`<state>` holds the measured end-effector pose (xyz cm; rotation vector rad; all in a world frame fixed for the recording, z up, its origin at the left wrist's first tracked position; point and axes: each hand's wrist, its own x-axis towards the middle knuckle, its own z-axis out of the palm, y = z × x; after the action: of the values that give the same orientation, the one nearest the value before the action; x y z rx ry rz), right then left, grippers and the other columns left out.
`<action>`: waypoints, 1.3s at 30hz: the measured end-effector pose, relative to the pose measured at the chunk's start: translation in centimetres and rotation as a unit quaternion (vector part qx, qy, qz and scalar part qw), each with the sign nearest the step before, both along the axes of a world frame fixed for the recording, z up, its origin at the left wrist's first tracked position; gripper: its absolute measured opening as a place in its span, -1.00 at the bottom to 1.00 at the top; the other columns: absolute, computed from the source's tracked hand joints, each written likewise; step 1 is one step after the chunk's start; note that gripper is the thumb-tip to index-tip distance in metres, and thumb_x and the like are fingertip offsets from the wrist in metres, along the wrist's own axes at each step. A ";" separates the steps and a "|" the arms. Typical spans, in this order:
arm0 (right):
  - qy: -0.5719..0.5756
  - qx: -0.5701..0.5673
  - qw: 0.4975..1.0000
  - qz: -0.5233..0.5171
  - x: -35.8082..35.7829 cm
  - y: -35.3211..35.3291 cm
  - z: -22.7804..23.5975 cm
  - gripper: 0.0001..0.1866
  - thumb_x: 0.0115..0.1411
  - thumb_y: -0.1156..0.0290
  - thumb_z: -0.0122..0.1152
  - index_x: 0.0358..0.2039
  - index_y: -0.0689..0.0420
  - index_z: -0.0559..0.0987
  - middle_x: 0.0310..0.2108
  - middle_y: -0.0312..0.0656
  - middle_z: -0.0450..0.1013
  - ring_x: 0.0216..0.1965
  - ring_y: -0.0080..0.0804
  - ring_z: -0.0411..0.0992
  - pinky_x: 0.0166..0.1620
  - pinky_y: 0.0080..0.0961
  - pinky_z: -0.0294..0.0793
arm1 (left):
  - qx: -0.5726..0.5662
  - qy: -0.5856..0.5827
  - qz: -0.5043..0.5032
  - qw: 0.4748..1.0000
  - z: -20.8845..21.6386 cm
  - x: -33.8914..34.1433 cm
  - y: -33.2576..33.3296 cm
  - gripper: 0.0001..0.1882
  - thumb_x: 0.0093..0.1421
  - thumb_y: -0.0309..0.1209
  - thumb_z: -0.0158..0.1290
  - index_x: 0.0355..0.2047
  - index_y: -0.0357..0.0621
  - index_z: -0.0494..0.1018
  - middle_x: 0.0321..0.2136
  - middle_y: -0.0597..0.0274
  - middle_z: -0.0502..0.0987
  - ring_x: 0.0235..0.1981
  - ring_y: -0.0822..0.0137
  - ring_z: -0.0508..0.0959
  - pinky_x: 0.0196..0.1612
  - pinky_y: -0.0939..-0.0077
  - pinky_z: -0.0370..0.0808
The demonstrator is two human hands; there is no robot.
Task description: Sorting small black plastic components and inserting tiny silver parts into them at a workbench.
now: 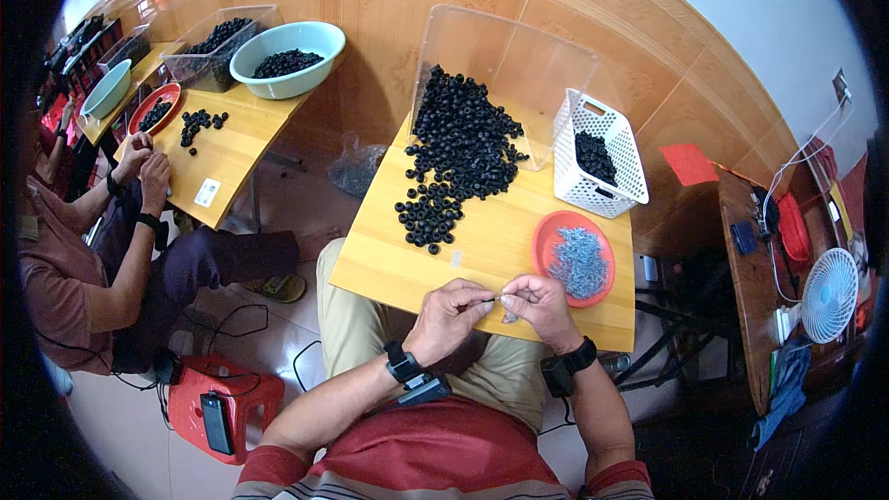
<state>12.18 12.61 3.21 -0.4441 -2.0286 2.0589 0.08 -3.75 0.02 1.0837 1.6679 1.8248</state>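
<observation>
My left hand (451, 319) and my right hand (542, 310) meet over the near edge of the yellow wooden table (389, 268), fingertips pinched close together. Between them shows a tiny, thin dark piece, too small to name. A greyish bit peeks out below my right fingers; I cannot make out what it is. Just beyond my right hand lies a red round plate (541, 239) heaped with small blue-grey metallic pieces (580, 262). Farther up the table spreads a big pile of small black ring-like parts (463, 134), with a looser cluster (429, 216) nearer my left hand.
A clear plastic bin (537, 46) lies tipped behind the pile. Right of it stands a white perforated basket (602, 181) holding black parts. At left, a co-worker's hands (146, 167) work at another table with a pale green basin (287, 83). A red stool (222, 398) and a fan (829, 294) flank me.
</observation>
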 end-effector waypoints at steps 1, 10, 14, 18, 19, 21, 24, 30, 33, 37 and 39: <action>-0.001 -0.003 1.000 0.001 0.0 0.0 -0.1 -0.87 0.23 0.52 0.25 -0.24 0.28 0.55 -0.39 -0.29 0.53 -0.45 -0.62 0.49 -0.35 -0.65 0.55 | 0.001 0.011 0.004 1.000 0.0 0.0 0.0 -0.80 0.17 -0.49 0.20 -0.18 -0.22 0.61 -0.30 0.14 0.60 -0.37 0.38 0.58 -0.28 0.55 0.52; -0.021 0.026 0.999 0.017 -0.8 -0.4 0.0 -0.89 0.23 0.53 0.25 -0.24 0.27 0.56 -0.39 -0.29 0.53 -0.43 -0.64 0.48 -0.33 -0.66 0.52 | -0.005 -0.128 -0.003 0.992 0.1 0.3 -0.1 -0.74 0.16 -0.57 0.20 -0.12 -0.30 0.51 -0.34 0.21 0.63 -0.31 0.49 0.61 -0.21 0.60 0.59; -0.020 0.068 0.997 0.039 -1.0 -0.3 -0.4 -0.90 0.24 0.53 0.24 -0.26 0.27 0.57 -0.39 -0.31 0.52 -0.42 -0.66 0.47 -0.34 -0.67 0.50 | -0.006 -0.138 -0.001 0.990 0.1 0.1 0.1 -0.75 0.15 -0.57 0.21 -0.15 -0.30 0.51 -0.36 0.20 0.63 -0.35 0.49 0.61 -0.24 0.60 0.59; -0.026 0.118 0.992 0.043 -1.3 -0.7 -0.1 -0.88 0.22 0.53 0.24 -0.24 0.28 0.58 -0.43 -0.30 0.50 -0.42 -0.64 0.47 -0.36 -0.68 0.47 | -0.067 -0.103 0.007 0.992 0.2 -0.2 -0.1 -0.75 0.14 -0.56 0.23 -0.16 -0.30 0.51 -0.34 0.22 0.62 -0.32 0.50 0.60 -0.20 0.60 0.58; -0.018 0.237 0.970 0.048 -1.4 -1.0 0.6 -0.86 0.21 0.51 0.26 -0.23 0.27 0.59 -0.43 -0.26 0.49 -0.41 -0.56 0.49 -0.36 -0.64 0.48 | -0.091 -0.103 0.004 0.991 0.0 -0.3 -0.2 -0.74 0.13 -0.56 0.25 -0.16 -0.30 0.50 -0.31 0.24 0.61 -0.29 0.51 0.59 -0.16 0.60 0.57; -0.009 0.352 0.934 0.054 -1.8 -1.4 1.3 -0.84 0.19 0.49 0.27 -0.22 0.26 0.60 -0.43 -0.21 0.49 -0.40 -0.49 0.51 -0.36 -0.60 0.49 | -0.073 -0.109 0.010 0.991 -0.5 -0.5 -0.2 -0.74 0.13 -0.56 0.25 -0.17 -0.30 0.50 -0.31 0.24 0.61 -0.29 0.52 0.58 -0.17 0.61 0.57; 0.089 0.482 0.871 0.039 -2.3 -2.5 1.8 -0.83 0.17 0.50 0.27 -0.22 0.27 0.62 -0.40 -0.13 0.48 -0.39 -0.37 0.51 -0.38 -0.47 0.47 | -0.038 -0.124 0.026 0.991 -0.8 -0.7 -0.2 -0.74 0.13 -0.55 0.24 -0.16 -0.30 0.51 -0.34 0.23 0.62 -0.31 0.51 0.59 -0.19 0.60 0.57; 0.106 0.462 0.880 0.010 -3.8 -1.7 1.1 -0.81 0.19 0.41 0.27 -0.25 0.27 0.62 -0.36 -0.06 0.48 -0.36 -0.18 0.52 -0.31 -0.40 0.52 | -0.031 -0.149 0.043 0.987 -0.8 -1.5 -0.2 -0.76 0.13 -0.51 0.25 -0.19 -0.30 0.54 -0.38 0.24 0.63 -0.33 0.53 0.59 -0.21 0.61 0.57; -0.027 0.371 0.924 -0.087 -6.5 0.5 0.8 -0.82 0.19 0.45 0.22 -0.24 0.28 0.61 -0.33 -0.02 0.48 -0.34 -0.11 0.50 -0.27 -0.34 0.50 | -0.049 -0.142 0.047 0.988 -1.0 -1.8 -0.4 -0.79 0.13 -0.52 0.26 -0.21 -0.28 0.56 -0.37 0.29 0.62 -0.34 0.57 0.56 -0.22 0.64 0.55; -0.009 0.471 0.875 -0.109 -10.4 4.4 -1.3 -0.75 0.20 0.41 0.19 -0.13 0.23 0.57 -0.22 -0.01 0.48 -0.25 -0.04 0.50 -0.18 -0.22 0.50 | -0.067 -0.108 0.051 0.991 -1.3 -1.6 -0.5 -0.81 0.14 -0.52 0.27 -0.23 -0.26 0.56 -0.37 0.34 0.61 -0.37 0.60 0.53 -0.25 0.68 0.52; -0.033 0.563 0.818 -0.111 -12.1 5.0 -1.2 -0.66 0.20 0.37 0.15 0.00 0.12 0.51 -0.13 -0.04 0.44 -0.17 0.02 0.48 -0.12 -0.14 0.48 | -0.068 -0.118 0.047 0.990 -1.8 -1.5 -0.5 -0.81 0.14 -0.52 0.27 -0.23 -0.26 0.56 -0.37 0.34 0.61 -0.37 0.60 0.53 -0.25 0.69 0.52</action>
<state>0.12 17.65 2.04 -0.4455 -2.6015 0.4605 -1.46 -4.23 -1.83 0.7126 1.6959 1.7878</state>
